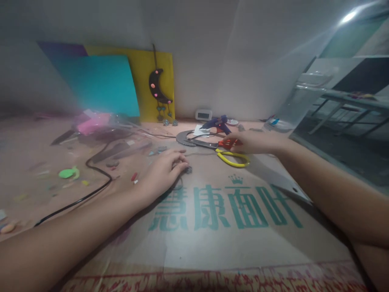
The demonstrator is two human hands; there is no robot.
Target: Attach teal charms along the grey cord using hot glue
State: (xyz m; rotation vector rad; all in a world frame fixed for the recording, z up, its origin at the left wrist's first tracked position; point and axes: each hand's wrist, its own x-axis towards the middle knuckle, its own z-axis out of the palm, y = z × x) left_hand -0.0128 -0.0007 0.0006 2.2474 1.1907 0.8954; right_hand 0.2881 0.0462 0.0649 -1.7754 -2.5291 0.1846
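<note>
My left hand (172, 167) rests low over the printed sheet, its fingers curled and the thumb drawn in. A small grey piece (189, 170) lies at the thumb tip, and what the fingers hold, if anything, is hidden. A thin cord (200, 154) runs from near these fingers toward the right. My right hand (243, 142) is closed around the red handle (226, 143) of a tool whose kind is not clear. Just below it are the yellow-handled scissors (233, 164). Behind lies a dark blue glue gun (217, 123) with a small red light.
A black cable (100, 176) snakes across the left side among clay scraps and a green piece (67, 173). Coloured sheets (106, 85) and a dark moon ornament (156, 87) lean on the wall. A small white digital clock (203, 114) stands behind. The table's edge runs along the right.
</note>
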